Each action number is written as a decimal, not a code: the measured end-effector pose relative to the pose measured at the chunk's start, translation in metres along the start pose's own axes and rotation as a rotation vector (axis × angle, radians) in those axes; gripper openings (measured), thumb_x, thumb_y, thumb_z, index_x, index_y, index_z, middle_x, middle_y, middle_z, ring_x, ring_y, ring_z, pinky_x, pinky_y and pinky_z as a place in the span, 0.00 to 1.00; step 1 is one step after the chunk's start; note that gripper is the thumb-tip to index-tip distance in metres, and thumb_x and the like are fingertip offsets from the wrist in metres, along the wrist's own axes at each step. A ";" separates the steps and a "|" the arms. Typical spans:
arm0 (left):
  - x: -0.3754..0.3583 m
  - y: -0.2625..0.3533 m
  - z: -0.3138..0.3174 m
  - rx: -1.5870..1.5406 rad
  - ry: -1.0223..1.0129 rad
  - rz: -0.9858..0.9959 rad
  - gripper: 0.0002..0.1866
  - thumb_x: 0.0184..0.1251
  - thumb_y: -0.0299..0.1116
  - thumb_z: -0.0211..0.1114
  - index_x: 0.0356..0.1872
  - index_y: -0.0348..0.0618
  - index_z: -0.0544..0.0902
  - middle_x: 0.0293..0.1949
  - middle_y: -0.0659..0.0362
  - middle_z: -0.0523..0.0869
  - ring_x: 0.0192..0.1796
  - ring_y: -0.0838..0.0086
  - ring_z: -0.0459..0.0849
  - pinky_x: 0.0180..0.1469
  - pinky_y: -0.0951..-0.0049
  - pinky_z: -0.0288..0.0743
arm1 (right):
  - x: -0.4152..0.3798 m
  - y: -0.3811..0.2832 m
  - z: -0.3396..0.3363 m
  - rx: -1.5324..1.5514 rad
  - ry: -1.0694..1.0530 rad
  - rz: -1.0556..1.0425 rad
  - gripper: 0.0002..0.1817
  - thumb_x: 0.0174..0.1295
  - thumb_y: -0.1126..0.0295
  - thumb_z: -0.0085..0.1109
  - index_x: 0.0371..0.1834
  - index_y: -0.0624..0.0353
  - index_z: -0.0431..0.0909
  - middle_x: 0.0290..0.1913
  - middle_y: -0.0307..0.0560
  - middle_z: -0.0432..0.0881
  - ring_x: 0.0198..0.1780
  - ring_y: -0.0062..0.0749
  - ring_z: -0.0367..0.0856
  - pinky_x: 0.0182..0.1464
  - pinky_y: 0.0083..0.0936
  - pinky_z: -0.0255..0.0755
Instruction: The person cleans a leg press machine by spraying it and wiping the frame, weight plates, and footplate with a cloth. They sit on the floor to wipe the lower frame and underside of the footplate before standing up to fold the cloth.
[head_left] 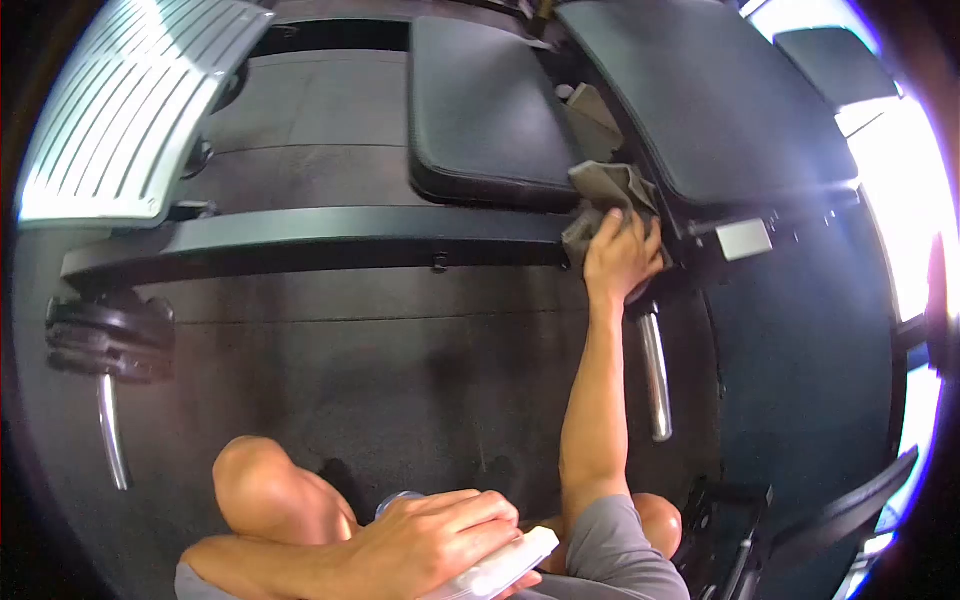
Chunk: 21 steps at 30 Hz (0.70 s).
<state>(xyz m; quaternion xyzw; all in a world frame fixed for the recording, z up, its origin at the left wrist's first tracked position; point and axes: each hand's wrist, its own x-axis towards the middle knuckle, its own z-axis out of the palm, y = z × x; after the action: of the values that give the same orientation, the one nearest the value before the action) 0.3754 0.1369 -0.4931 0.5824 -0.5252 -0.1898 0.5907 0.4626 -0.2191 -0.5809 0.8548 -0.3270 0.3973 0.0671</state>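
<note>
My right hand (622,258) reaches forward with its fingers curled over a grey-brown cloth (612,188). It presses the cloth against the dark metal frame (370,238) of a gym machine, between the short padded seat (490,110) and the long backrest pad (720,100). Close to my body, my left hand (440,540) is wrapped around what looks like a bottle with a white top (510,568). A clear rounded part of it shows behind the hand; the palm and fingers hide the rest.
A ridged metal footplate (140,110) stands at upper left. Weight plates (110,335) sit below the frame's left end. A chrome bar (655,375) juts out below my right hand. Another piece of equipment (740,540) is at lower right. Dark matting (390,370) covers the floor.
</note>
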 end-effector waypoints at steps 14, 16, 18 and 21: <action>0.003 0.004 -0.002 -0.029 0.034 0.115 0.16 0.63 0.43 0.65 0.39 0.39 0.81 0.31 0.53 0.79 0.35 0.59 0.81 0.35 0.63 0.77 | -0.099 -0.272 -0.061 0.757 -0.306 -1.041 0.36 0.50 0.54 0.70 0.65 0.48 0.73 0.68 0.51 0.70 0.68 0.50 0.65 0.66 0.56 0.58; -0.004 0.006 -0.007 0.005 0.040 0.133 0.15 0.64 0.42 0.63 0.38 0.39 0.81 0.31 0.53 0.79 0.35 0.60 0.82 0.35 0.62 0.77 | -0.078 -0.254 -0.063 0.645 -0.350 -1.001 0.35 0.50 0.55 0.71 0.65 0.43 0.73 0.67 0.56 0.70 0.66 0.50 0.68 0.63 0.52 0.63; -0.011 0.012 -0.016 0.065 0.047 0.156 0.14 0.65 0.42 0.62 0.38 0.40 0.80 0.31 0.53 0.79 0.35 0.60 0.82 0.34 0.62 0.77 | -0.066 -0.226 -0.057 0.482 -0.298 -0.863 0.33 0.53 0.51 0.70 0.63 0.46 0.76 0.65 0.63 0.69 0.62 0.55 0.71 0.60 0.48 0.67; -0.018 0.018 -0.022 0.008 0.153 0.169 0.11 0.65 0.39 0.58 0.36 0.41 0.78 0.29 0.53 0.79 0.33 0.60 0.82 0.32 0.62 0.77 | -0.068 -0.226 -0.057 0.414 -0.317 -0.888 0.34 0.54 0.43 0.67 0.60 0.50 0.78 0.53 0.58 0.77 0.54 0.51 0.76 0.55 0.45 0.69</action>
<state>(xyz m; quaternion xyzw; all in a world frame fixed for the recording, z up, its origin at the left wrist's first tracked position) 0.3803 0.1672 -0.4790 0.5513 -0.5267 -0.0923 0.6405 0.5330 0.0123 -0.5591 0.9564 0.1467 0.2525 0.0084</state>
